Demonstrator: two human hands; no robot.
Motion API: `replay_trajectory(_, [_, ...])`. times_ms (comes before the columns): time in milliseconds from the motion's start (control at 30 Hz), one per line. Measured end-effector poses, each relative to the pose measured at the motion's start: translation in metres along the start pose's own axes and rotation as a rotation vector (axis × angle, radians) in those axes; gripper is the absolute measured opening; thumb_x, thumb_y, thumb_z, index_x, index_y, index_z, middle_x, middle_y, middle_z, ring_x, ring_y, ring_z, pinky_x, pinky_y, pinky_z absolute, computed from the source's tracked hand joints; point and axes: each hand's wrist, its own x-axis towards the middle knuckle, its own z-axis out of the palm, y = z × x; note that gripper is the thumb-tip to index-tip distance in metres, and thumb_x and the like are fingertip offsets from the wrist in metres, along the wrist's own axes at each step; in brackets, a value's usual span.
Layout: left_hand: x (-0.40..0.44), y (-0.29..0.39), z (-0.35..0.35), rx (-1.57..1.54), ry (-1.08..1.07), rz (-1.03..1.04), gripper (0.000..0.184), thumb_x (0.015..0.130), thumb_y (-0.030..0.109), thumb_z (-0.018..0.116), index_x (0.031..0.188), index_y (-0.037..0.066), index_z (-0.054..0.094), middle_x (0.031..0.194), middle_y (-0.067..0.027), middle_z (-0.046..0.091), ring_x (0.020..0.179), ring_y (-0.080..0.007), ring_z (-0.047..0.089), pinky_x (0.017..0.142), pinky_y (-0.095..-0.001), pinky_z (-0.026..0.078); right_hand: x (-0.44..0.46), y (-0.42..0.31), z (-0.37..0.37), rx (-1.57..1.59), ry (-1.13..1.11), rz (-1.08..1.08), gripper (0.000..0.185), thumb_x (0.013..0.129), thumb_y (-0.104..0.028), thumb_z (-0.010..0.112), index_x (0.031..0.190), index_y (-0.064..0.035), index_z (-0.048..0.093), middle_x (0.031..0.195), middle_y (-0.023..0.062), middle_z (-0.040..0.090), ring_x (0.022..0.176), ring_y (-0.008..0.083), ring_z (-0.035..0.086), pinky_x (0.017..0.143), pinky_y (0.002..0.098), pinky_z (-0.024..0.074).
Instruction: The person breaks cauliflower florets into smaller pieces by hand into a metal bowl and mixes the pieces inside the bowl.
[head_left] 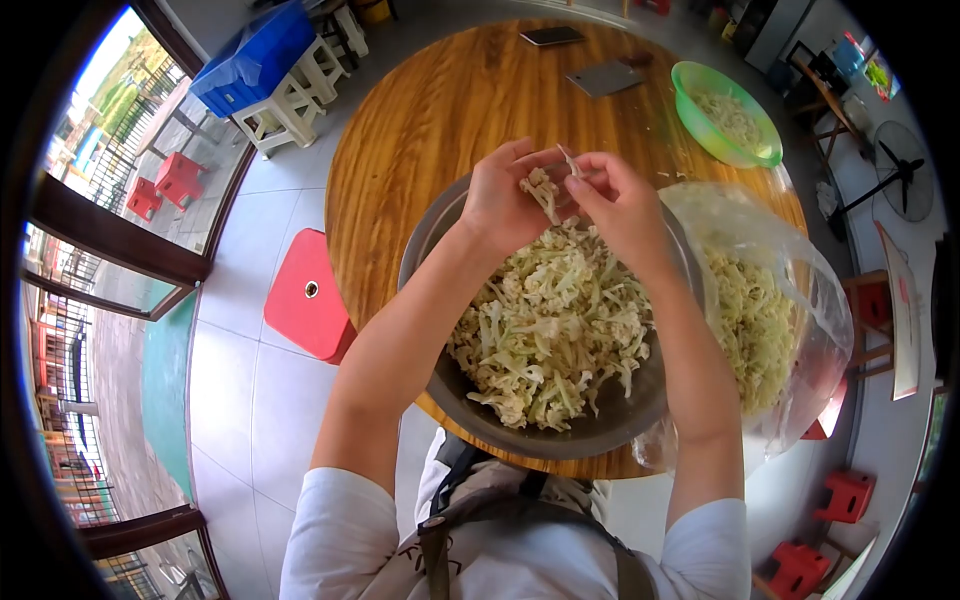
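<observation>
Over the far part of a large metal bowl [455, 405], my two hands are close together. Cupped palm up, my left hand [497, 198] holds several small cauliflower florets [541, 192]. Between its thumb and fingers, my right hand [628, 212] pinches a thin cauliflower piece [569, 160]; its far end is near my left fingertips. Below them, a heap of pale cauliflower pieces [555, 325] with light green stems lies in the bowl. My fingers partly hide the florets in my left palm.
A clear plastic bag [815, 290] of cauliflower lies right of the bowl on the round wooden table [390, 150]. Farther back are a green basin [690, 95] with cauliflower, a cleaver [605, 78] and a dark phone [551, 36]. A red stool [305, 295] stands left.
</observation>
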Motion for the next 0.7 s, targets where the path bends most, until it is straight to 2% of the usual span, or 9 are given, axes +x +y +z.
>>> replay_trajectory(67, [-0.001, 0.0, 0.001, -0.013, 0.022, 0.053, 0.04, 0.094, 0.025, 0.037, 0.114, -0.008, 0.046, 0.108, -0.0188, 0.052, 0.096, -0.0284, 0.053, 0.084, -0.0395, 0.044, -0.001, -0.006, 0.0, -0.001, 0.031, -0.009, 0.019, 0.085, -0.015, 0.062, 0.1, -0.004, 0.059, 0.074, 0.001, 0.059, 0.065, 0.0077, 0.056, 0.059, 0.0225, 0.045])
replay_trajectory(200, [0.002, -0.002, 0.004, -0.083, 0.138, 0.173, 0.029, 0.093, 0.009, 0.038, 0.114, -0.01, 0.043, 0.107, -0.0185, 0.053, 0.094, -0.023, 0.054, 0.08, -0.0343, 0.048, 0.001, -0.008, -0.005, 0.294, -0.049, 0.059, 0.018, 0.086, -0.016, 0.06, 0.1, -0.0037, 0.058, 0.073, -0.0008, 0.058, 0.064, 0.0059, 0.053, 0.057, 0.0204, 0.0425])
replay_trajectory(300, [0.001, 0.001, 0.005, -0.099, 0.123, 0.185, 0.026, 0.093, 0.005, 0.039, 0.114, -0.01, 0.042, 0.107, -0.0182, 0.053, 0.094, -0.0199, 0.054, 0.077, -0.029, 0.05, 0.001, -0.009, -0.007, 0.373, -0.143, 0.118, 0.018, 0.087, -0.016, 0.059, 0.099, -0.0035, 0.056, 0.071, -0.0014, 0.056, 0.062, 0.0053, 0.052, 0.055, 0.0198, 0.0415])
replay_trajectory(400, [0.002, 0.001, 0.001, -0.042, 0.124, 0.225, 0.027, 0.096, 0.011, 0.037, 0.114, -0.009, 0.042, 0.107, -0.0174, 0.053, 0.09, -0.0177, 0.055, 0.074, -0.026, 0.05, 0.0, -0.009, -0.004, 0.326, -0.245, 0.146, 0.017, 0.088, -0.016, 0.058, 0.099, -0.0029, 0.055, 0.07, -0.0011, 0.055, 0.061, 0.0054, 0.051, 0.055, 0.02, 0.0415])
replay_trajectory(500, [0.005, 0.002, -0.006, -0.085, 0.099, 0.241, 0.026, 0.097, 0.014, 0.037, 0.111, -0.007, 0.043, 0.099, -0.0126, 0.053, 0.077, -0.0135, 0.052, 0.063, -0.0218, 0.048, -0.001, -0.007, 0.0, 0.327, -0.302, 0.178, 0.017, 0.088, -0.014, 0.057, 0.099, -0.0019, 0.054, 0.069, -0.0006, 0.054, 0.058, 0.0055, 0.05, 0.054, 0.0206, 0.0411])
replay_trajectory(600, [0.004, 0.007, -0.008, -0.126, 0.055, 0.227, 0.024, 0.098, 0.018, 0.034, 0.101, -0.003, 0.045, 0.082, -0.008, 0.049, 0.064, -0.0113, 0.044, 0.052, -0.021, 0.04, 0.0, -0.006, -0.003, 0.305, -0.236, 0.138, 0.018, 0.087, -0.016, 0.059, 0.097, -0.0018, 0.054, 0.065, -0.0017, 0.052, 0.057, 0.0053, 0.048, 0.053, 0.0207, 0.04])
replay_trajectory(700, [0.005, 0.013, -0.018, -0.212, 0.021, 0.169, 0.025, 0.098, 0.021, 0.037, 0.1, -0.003, 0.046, 0.078, -0.0048, 0.045, 0.061, -0.0103, 0.037, 0.048, -0.0217, 0.032, 0.002, -0.005, -0.009, 0.095, -0.106, 0.101, 0.024, 0.084, -0.018, 0.064, 0.098, -0.0015, 0.054, 0.062, -0.0028, 0.05, 0.054, 0.0055, 0.045, 0.051, 0.0213, 0.0382])
